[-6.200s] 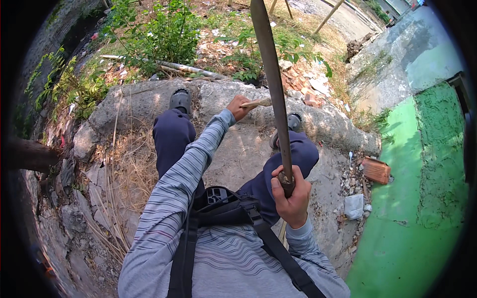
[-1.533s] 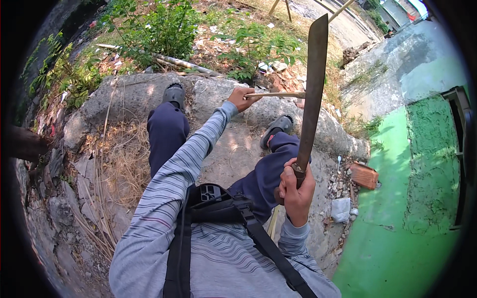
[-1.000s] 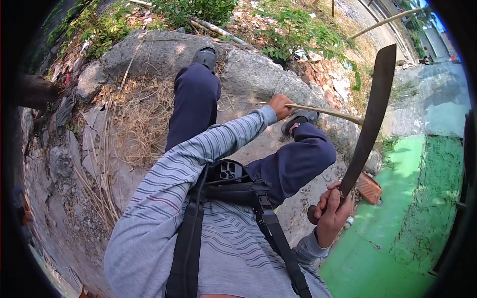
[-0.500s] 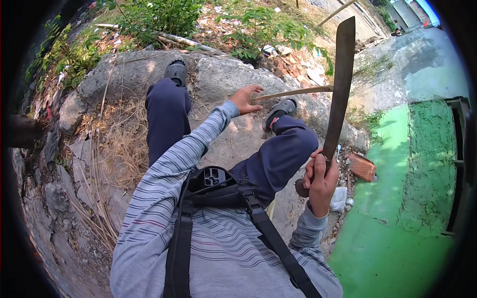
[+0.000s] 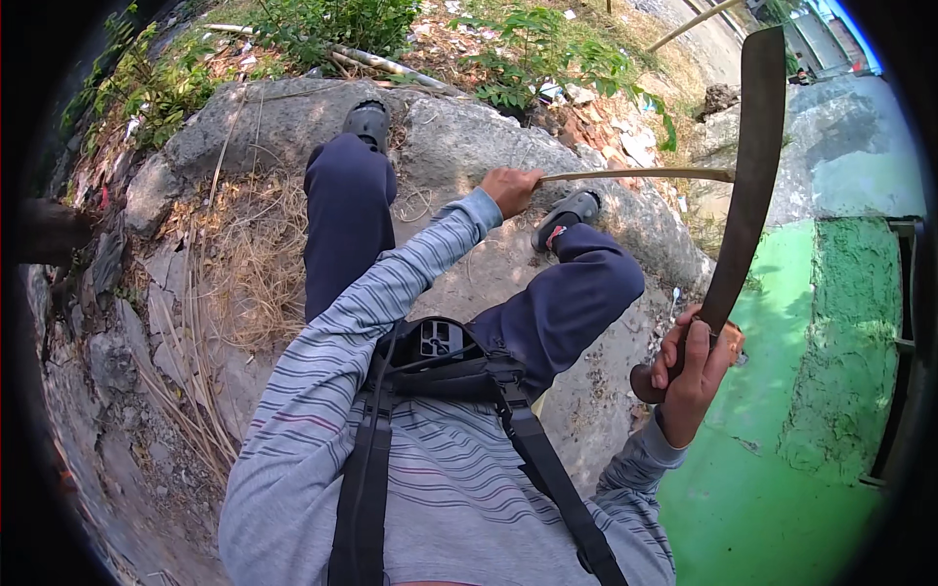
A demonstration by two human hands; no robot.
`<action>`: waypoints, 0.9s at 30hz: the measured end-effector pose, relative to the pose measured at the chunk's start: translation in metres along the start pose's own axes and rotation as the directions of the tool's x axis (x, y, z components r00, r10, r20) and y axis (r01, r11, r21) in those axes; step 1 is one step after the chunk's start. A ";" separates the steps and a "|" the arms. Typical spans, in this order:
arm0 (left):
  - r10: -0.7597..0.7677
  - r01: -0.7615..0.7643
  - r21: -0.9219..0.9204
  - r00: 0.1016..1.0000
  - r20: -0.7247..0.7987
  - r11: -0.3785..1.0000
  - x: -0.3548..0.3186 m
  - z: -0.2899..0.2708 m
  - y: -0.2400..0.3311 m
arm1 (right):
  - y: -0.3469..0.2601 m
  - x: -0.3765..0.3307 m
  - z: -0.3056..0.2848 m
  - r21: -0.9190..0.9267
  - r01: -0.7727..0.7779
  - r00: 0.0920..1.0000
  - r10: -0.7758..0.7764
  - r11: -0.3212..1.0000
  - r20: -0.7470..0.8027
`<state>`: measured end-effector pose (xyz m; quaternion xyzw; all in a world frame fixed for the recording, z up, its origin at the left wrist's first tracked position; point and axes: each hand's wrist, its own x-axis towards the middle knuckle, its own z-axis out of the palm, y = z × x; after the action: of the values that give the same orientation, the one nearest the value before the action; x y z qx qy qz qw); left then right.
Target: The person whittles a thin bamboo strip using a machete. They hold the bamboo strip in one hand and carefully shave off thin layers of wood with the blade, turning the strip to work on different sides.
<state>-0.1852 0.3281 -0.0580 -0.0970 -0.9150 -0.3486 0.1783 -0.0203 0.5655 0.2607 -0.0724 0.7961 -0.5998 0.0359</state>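
My left hand (image 5: 513, 189) is closed around one end of a thin, pale wooden strip (image 5: 635, 174), which looks like split bamboo. The strip runs nearly level to the right, where its far end meets the blade of a machete (image 5: 750, 166). Whether it is stuck on the edge or only touches it, I cannot tell. My right hand (image 5: 694, 376) grips the machete by its dark handle, the long broad blade pointing up and tilted slightly right. Below the strip and left hand is one of my grey shoes (image 5: 567, 217).
I am over a rough concrete slab (image 5: 469, 142) with dry fibres (image 5: 259, 264) and long thin strips (image 5: 186, 376) at the left. Green plants (image 5: 547, 59) and a pale pole (image 5: 396, 68) lie beyond. A green-painted surface (image 5: 752, 469) and an orange-brown block (image 5: 733, 340) are at the right.
My left hand has closed on the strip's end, where its fingers were spread before. The strip, both hands and the machete have shifted to the right.
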 end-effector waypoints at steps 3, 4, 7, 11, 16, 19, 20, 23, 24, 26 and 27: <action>0.028 -0.028 -0.027 1.000 0.001 0.999 0.015 -0.032 0.038 | -0.028 -0.009 -0.004 0.041 0.095 0.993 -0.092 0.995 -0.071; 0.020 -0.020 -0.028 0.999 0.030 0.999 0.016 -0.033 0.040 | -0.030 -0.008 -0.007 0.073 0.131 0.991 -0.128 0.989 -0.035; -0.151 0.140 0.060 0.956 0.251 0.988 -0.008 -0.011 -0.001 | 0.005 0.018 0.023 -0.011 -0.029 0.999 0.030 1.000 0.038; -0.609 0.460 0.429 0.720 0.332 0.777 -0.034 -0.020 -0.017 | 0.035 0.033 0.016 -0.021 -0.098 0.995 0.098 0.995 -0.009; -0.403 0.373 0.157 0.879 0.255 0.914 -0.009 -0.081 -0.028 | 0.030 0.035 0.000 -0.003 -0.110 0.994 0.110 0.994 0.000; -0.450 0.388 0.240 0.832 0.325 0.890 -0.018 -0.076 -0.037 | 0.028 0.040 -0.007 0.000 -0.113 0.994 0.113 0.994 0.006; -0.459 0.389 0.251 0.814 0.357 0.886 -0.020 -0.073 -0.042 | 0.025 0.043 -0.009 -0.008 -0.111 0.994 0.111 0.994 0.016; -0.418 0.358 0.216 0.763 0.493 0.908 -0.016 -0.074 -0.027 | 0.019 0.046 -0.019 -0.019 -0.132 0.991 0.132 0.991 0.018; -0.410 0.355 0.207 0.738 0.536 0.912 -0.015 -0.073 -0.025 | 0.017 0.047 -0.021 -0.018 -0.138 0.990 0.139 0.990 0.024; -0.418 0.351 0.228 0.720 0.555 0.908 -0.015 -0.072 -0.020 | 0.014 0.048 -0.025 -0.035 -0.121 0.992 0.122 0.992 0.039; -0.423 0.350 0.240 0.707 0.567 0.906 -0.016 -0.072 -0.019 | 0.013 0.048 -0.025 -0.042 -0.116 0.992 0.118 0.992 0.047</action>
<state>-0.1578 0.2651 -0.0262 0.0009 -0.9411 -0.2753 -0.1961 -0.0726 0.5852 0.2565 -0.0411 0.8093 -0.5791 0.0891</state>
